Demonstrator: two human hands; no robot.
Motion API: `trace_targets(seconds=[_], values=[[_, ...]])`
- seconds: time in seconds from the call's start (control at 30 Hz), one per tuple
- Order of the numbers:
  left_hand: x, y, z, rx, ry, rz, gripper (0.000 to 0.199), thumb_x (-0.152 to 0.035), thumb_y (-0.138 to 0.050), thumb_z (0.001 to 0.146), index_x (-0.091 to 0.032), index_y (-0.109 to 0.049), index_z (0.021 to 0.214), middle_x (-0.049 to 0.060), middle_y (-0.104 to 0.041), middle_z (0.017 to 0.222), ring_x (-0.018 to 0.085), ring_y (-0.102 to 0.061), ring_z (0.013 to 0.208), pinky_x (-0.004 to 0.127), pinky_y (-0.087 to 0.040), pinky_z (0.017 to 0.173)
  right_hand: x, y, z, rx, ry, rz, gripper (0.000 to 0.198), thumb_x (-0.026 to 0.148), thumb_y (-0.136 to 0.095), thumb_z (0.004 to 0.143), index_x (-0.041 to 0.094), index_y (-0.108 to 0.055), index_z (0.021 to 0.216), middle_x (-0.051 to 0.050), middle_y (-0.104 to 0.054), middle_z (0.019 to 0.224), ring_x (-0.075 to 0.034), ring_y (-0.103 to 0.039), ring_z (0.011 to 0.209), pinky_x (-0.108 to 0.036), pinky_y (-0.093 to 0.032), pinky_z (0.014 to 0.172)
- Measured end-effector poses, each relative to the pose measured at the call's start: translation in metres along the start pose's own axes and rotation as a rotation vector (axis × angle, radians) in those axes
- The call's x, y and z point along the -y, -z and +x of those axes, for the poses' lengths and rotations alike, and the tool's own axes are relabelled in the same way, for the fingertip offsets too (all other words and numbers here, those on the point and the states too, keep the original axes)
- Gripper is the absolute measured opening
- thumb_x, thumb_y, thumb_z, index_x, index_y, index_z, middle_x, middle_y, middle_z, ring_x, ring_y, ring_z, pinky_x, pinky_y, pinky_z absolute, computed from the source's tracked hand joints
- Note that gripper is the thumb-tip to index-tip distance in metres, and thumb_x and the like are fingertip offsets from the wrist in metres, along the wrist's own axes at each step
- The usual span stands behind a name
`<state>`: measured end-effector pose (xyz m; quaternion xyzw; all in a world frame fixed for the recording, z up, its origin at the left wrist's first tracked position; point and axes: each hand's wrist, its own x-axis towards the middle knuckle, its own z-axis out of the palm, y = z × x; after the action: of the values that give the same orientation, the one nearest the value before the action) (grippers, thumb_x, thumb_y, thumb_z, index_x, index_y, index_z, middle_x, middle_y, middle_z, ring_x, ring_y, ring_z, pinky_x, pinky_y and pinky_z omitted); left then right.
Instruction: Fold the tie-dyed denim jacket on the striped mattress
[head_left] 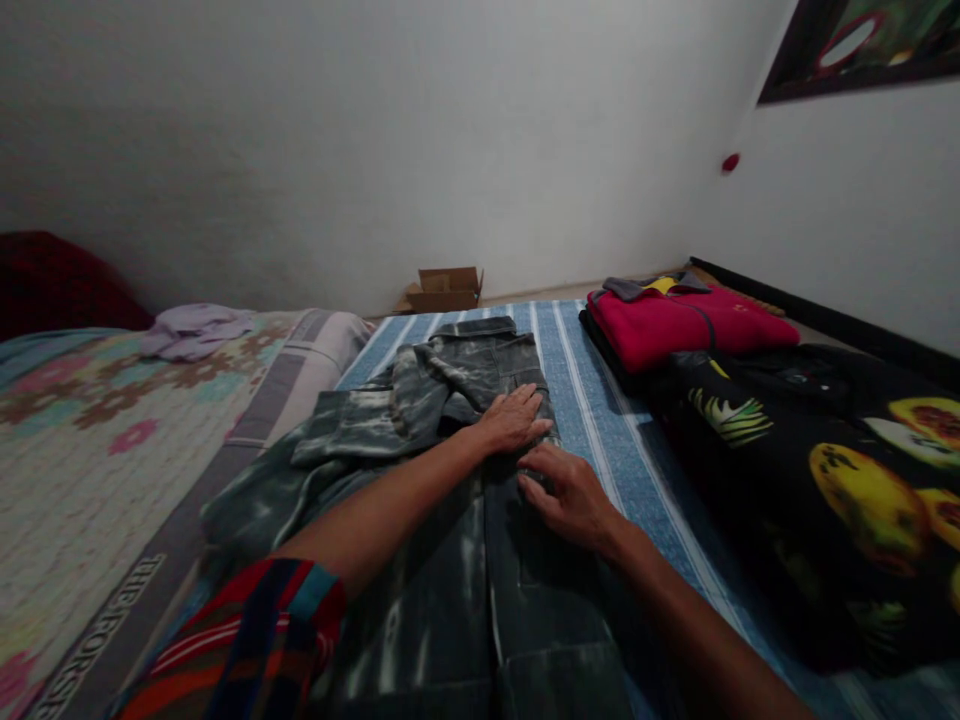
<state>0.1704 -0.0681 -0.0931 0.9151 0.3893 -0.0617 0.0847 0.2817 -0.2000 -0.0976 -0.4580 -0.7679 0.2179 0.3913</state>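
A dark grey, mottled denim jacket lies spread on a blue striped sheet, its far end bunched and one sleeve folded across the left side. My left hand rests flat on the upper right part of the jacket, fingers stretched out. Just nearer to me, my right hand touches the jacket's right edge with bent fingers. A gap shows between its thumb and forefinger, and no cloth is visibly gripped there. My left forearm crosses over the jacket and hides part of it.
Right of the blue striped sheet's bare strip lie a folded pink garment and a black fruit-print cloth. On the left are a floral bedcover and a crumpled lilac cloth. A cardboard box stands by the wall.
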Motion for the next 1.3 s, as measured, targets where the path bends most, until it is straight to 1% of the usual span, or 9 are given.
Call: trace_targets(seconds=[0.13, 0.3, 0.43, 0.57, 0.7, 0.83, 0.93, 1.07, 1.3], values=[[-0.028, -0.012, -0.041, 0.026, -0.039, -0.045, 0.061, -0.051, -0.023, 0.095, -0.010, -0.029, 0.141, 0.017, -0.017, 0.153, 0.026, -0.013, 0.141, 0.047, -0.019, 0.110, 0.015, 0.013, -0.046, 0.006, 0.060, 0.004, 0.017, 0.015, -0.048, 0.084, 0.017, -0.062, 0.094, -0.006, -0.063, 0.094, -0.017, -0.056, 0.088, -0.030, -0.045, 0.079], [-0.036, -0.038, -0.065, -0.037, -0.029, -0.048, 0.065, -0.054, -0.025, 0.094, -0.014, -0.023, 0.145, 0.011, -0.015, 0.154, 0.024, -0.010, 0.142, 0.050, -0.013, 0.112, 0.045, -0.002, -0.088, 0.131, 0.077, -0.107, 0.016, 0.019, -0.052, 0.084, 0.017, -0.063, 0.095, -0.009, -0.061, 0.110, -0.021, -0.054, 0.105, -0.037, -0.042, 0.094], [-0.034, -0.046, -0.064, -0.096, -0.029, -0.022, 0.064, -0.053, -0.026, 0.094, -0.014, -0.025, 0.144, 0.009, -0.017, 0.154, 0.023, -0.012, 0.142, 0.049, -0.014, 0.112, 0.057, -0.022, -0.095, 0.207, -0.015, -0.325, 0.023, 0.028, -0.055, 0.085, 0.018, -0.061, 0.105, -0.010, -0.056, 0.123, -0.027, -0.044, 0.122, -0.048, -0.029, 0.107], [-0.039, -0.044, -0.065, -0.115, -0.012, -0.037, 0.060, -0.051, -0.028, 0.094, -0.015, -0.028, 0.143, 0.010, -0.021, 0.153, 0.023, -0.015, 0.141, 0.050, -0.016, 0.111, 0.058, -0.032, -0.092, 0.239, -0.069, -0.462, 0.028, 0.033, -0.051, 0.090, 0.018, -0.059, 0.113, -0.011, -0.053, 0.129, -0.028, -0.040, 0.127, -0.048, -0.030, 0.107], [-0.051, -0.041, -0.083, -0.108, 0.055, -0.091, 0.055, -0.045, -0.031, 0.095, -0.015, -0.032, 0.140, 0.013, -0.023, 0.152, 0.025, -0.017, 0.140, 0.051, -0.019, 0.111, 0.061, -0.033, -0.093, 0.254, -0.090, -0.517, 0.033, 0.035, -0.048, 0.092, 0.017, -0.057, 0.118, -0.013, -0.049, 0.134, -0.029, -0.037, 0.130, -0.048, -0.029, 0.107], [-0.061, -0.044, -0.114, -0.074, 0.040, -0.127, 0.051, -0.042, -0.030, 0.095, -0.014, -0.037, 0.137, 0.013, -0.027, 0.151, 0.024, -0.019, 0.140, 0.049, -0.020, 0.111, 0.074, -0.040, -0.100, 0.222, -0.116, -0.507, 0.040, 0.039, -0.045, 0.093, 0.018, -0.052, 0.126, -0.012, -0.046, 0.138, -0.028, -0.034, 0.133, -0.048, -0.028, 0.108], [-0.060, -0.052, -0.129, -0.109, 0.029, -0.103, 0.050, -0.042, -0.030, 0.095, -0.015, -0.038, 0.137, 0.012, -0.028, 0.151, 0.023, -0.019, 0.140, 0.047, -0.018, 0.112, 0.085, -0.055, -0.105, 0.152, -0.155, -0.531, 0.049, 0.043, -0.044, 0.092, 0.014, -0.049, 0.131, -0.016, -0.044, 0.139, -0.030, -0.033, 0.133, -0.050, -0.026, 0.109], [-0.054, -0.061, -0.133, -0.178, 0.027, -0.061, 0.048, -0.040, -0.031, 0.096, -0.017, -0.039, 0.137, 0.010, -0.030, 0.150, 0.021, -0.021, 0.139, 0.045, -0.019, 0.112, 0.091, -0.072, -0.108, 0.083, -0.198, -0.549, 0.055, 0.047, -0.046, 0.090, 0.008, -0.051, 0.129, -0.021, -0.044, 0.138, -0.035, -0.033, 0.133, -0.052, -0.025, 0.109], [-0.054, -0.059, -0.135, -0.229, 0.028, -0.027, 0.046, -0.038, -0.035, 0.095, -0.015, -0.043, 0.135, 0.011, -0.034, 0.148, 0.022, -0.026, 0.138, 0.046, -0.023, 0.111, 0.089, -0.088, -0.119, -0.015, -0.178, -0.523, 0.056, 0.049, -0.048, 0.088, 0.008, -0.054, 0.126, -0.022, -0.045, 0.137, -0.034, -0.038, 0.130, -0.051, -0.029, 0.108]])
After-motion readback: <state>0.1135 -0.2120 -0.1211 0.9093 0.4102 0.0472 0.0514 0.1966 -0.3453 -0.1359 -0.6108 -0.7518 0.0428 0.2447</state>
